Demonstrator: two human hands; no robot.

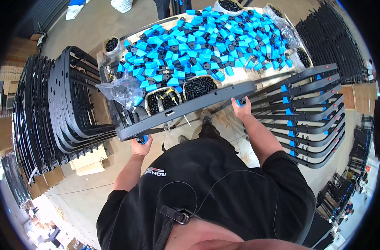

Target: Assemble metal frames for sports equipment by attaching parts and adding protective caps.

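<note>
In front of my body is a long black metal frame, tilted with its right end farther from me. My left hand is closed at its near left side, around a blue-and-black plastic piece under the bar. Farther right, my right hand closes on the frame's near side, at another blue-and-black piece. Just beyond the bar stand two bags of small black parts, one bag full of screw-like pieces. A yellow-and-black hand tool lies on the other bag.
A heap of blue-and-black plastic pieces covers the table. Black frames stand stacked at left; frames with blue pieces are racked at right. A clear plastic bag lies at the table's left. Someone's legs show beyond the table.
</note>
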